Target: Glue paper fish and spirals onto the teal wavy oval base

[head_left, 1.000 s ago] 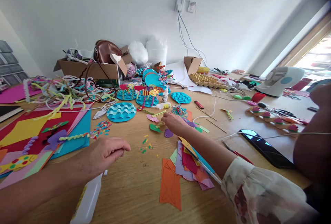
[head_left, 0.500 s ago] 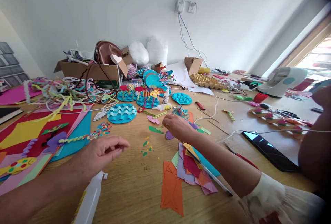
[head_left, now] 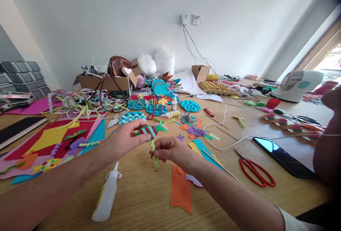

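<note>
My left hand (head_left: 119, 140) pinches a green paper fish (head_left: 152, 130) with white and red stripes, held above the table. Below the fish hangs a twisted yellow-green pipe cleaner (head_left: 152, 145), and the fingers of my right hand (head_left: 173, 149) are closed on it. Whether the two pieces are joined is hard to see. A white glue bottle (head_left: 105, 195) with a pointed nozzle lies beneath my left forearm. Under my right wrist is an orange paper piece (head_left: 181, 192) with drawn lines. Purple paper scraps (head_left: 197, 132) lie beyond my right hand.
Red-handled scissors (head_left: 257, 172) and a black phone (head_left: 282, 156) lie at the right, with a white cable (head_left: 226, 145) crossing nearby. Coloured paper sheets (head_left: 87, 128) cover the left side. Blue scalloped discs (head_left: 189, 105), a cardboard box (head_left: 103, 83) and an egg tray (head_left: 218, 87) stand farther back.
Both hands were without the fish before; now they hold it and its pipe cleaner, close together. The small scraps at centre and the pen are gone from view, and the scissors show fully.
</note>
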{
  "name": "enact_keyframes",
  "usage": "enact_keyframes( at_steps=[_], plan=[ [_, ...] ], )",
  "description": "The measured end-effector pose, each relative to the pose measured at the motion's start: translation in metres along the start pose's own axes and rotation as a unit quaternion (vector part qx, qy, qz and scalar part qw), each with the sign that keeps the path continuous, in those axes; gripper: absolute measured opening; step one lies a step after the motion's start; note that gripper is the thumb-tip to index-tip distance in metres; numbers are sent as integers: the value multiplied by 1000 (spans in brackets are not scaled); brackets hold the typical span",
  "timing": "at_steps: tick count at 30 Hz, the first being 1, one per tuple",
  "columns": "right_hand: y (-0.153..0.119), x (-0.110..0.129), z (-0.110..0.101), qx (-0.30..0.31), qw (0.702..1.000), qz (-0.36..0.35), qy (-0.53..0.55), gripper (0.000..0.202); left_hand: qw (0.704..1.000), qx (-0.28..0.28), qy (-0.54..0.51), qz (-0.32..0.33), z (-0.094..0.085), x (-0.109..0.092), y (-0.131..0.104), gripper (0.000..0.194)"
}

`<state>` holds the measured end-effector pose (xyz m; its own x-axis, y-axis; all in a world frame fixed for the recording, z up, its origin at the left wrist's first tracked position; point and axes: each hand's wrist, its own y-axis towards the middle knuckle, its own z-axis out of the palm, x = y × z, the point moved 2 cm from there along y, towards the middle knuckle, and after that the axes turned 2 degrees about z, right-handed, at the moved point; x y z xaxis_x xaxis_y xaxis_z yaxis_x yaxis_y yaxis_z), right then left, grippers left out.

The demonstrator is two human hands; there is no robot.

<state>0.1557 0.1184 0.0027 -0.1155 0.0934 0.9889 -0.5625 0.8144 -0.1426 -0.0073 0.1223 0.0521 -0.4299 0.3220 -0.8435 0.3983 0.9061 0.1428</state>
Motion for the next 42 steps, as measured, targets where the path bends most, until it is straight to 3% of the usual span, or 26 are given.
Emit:
enact_keyframes(
  at_steps=[8,17,19,21,24,25,27,31,37,42],
  plan=[
    [0,-4,7,-3,1000,-8,17,14,998,29,28,-52,-7,-2,-2,26],
    [2,-3,4,11,999,42,27,15,992,94,39,-71,-6,-4,4,21],
    [3,-3,3,10,999,33,33,15,996,51,50,-47,-9,-5,7,32],
    [4,-1,1,0,998,11,54,18,999,-35,37,-12,-15,-7,7,48],
    [3,7,-4,-34,994,-38,93,22,990,-139,-6,11,-18,-9,-1,41],
    [2,11,-5,-46,992,-57,103,22,989,-144,-22,5,-15,-8,-6,33],
    [-1,22,-6,-68,987,-96,111,22,995,-79,-58,-30,-2,-7,-16,24],
    [-7,42,0,-107,976,-161,102,22,983,0,-165,-78,29,-6,-37,23],
    [-11,44,18,-121,970,-195,79,19,956,-102,-261,-81,48,-5,-47,23],
    [-15,34,25,-129,968,-201,77,16,937,-136,-311,-86,56,6,-50,25]
  ],
)
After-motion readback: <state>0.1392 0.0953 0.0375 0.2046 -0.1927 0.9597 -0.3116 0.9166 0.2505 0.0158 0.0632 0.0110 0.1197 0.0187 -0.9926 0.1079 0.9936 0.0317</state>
